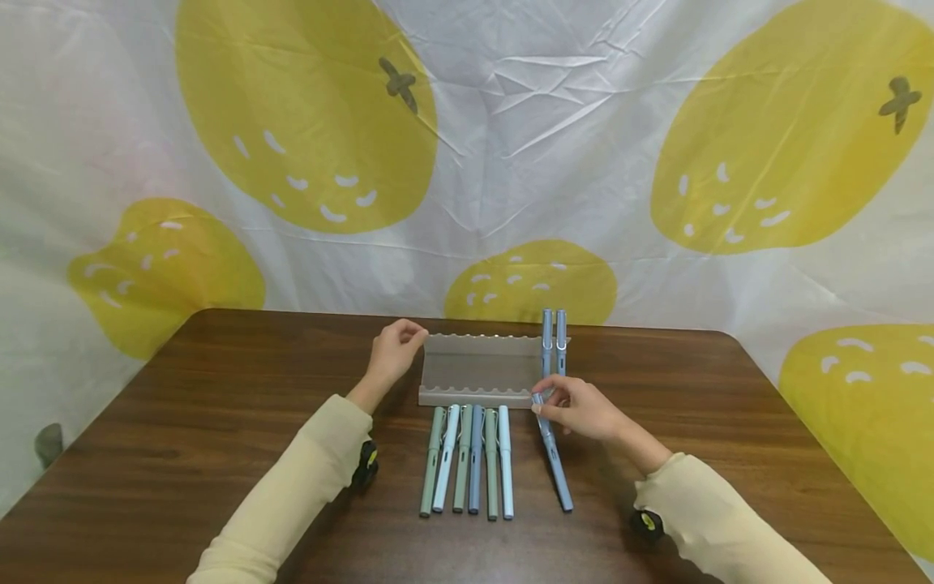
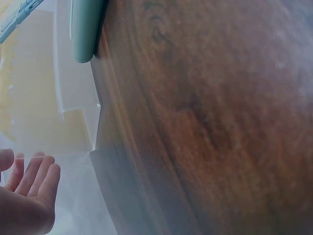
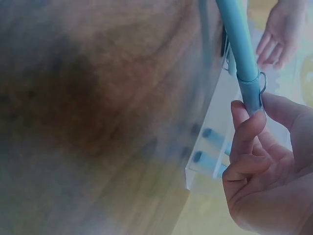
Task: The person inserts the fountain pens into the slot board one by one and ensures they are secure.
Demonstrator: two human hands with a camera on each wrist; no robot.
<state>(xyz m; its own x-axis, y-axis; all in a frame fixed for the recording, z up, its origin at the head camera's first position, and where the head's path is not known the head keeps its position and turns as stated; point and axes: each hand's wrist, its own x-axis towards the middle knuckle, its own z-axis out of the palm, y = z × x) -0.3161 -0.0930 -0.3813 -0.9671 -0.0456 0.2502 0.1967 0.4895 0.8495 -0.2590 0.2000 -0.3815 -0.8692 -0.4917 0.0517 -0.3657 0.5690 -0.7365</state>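
Note:
A clear, scalloped pen rack stands toward the back of the table. At its back left corner my left hand pinches the plastic edge between thumb and fingertips; the other fingers extend loosely in the left wrist view. My right hand holds a blue pen by its capped end, in front of the rack's right end. That pen slants toward the table's near side, its clip showing beside my thumb. Two more blue pens lie side by side across the rack's right end, caps to the back.
In front of the rack several green, light blue and blue pens lie in a row, caps toward it. Dark wood-grain table surrounds them. A white cloth with yellow fruit prints hangs behind the table.

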